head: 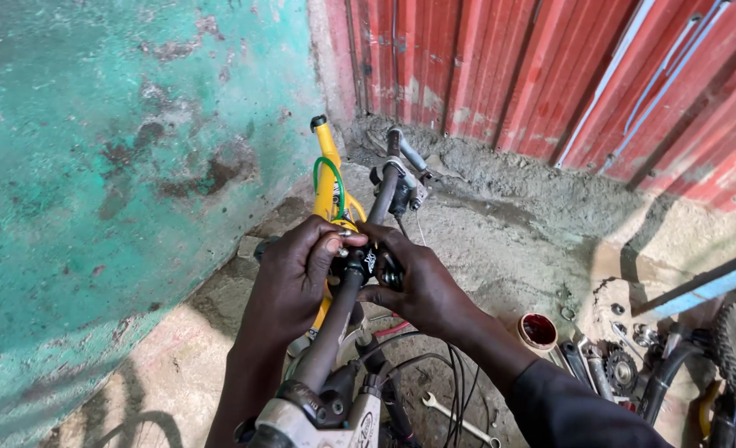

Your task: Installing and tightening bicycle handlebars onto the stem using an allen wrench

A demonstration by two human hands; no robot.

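Both your hands close around the black stem clamp (361,264) at the middle of the grey handlebar (335,323): your left hand (289,278) wraps it from the left with fingertips pinching the top, your right hand (418,286) cups it from the right. Just beyond sits the yellow frame (326,178). Left, the green wall (94,166) crowds close; right, bare ground lies open up to a small red-filled tin (539,330) and a wrench (455,417).
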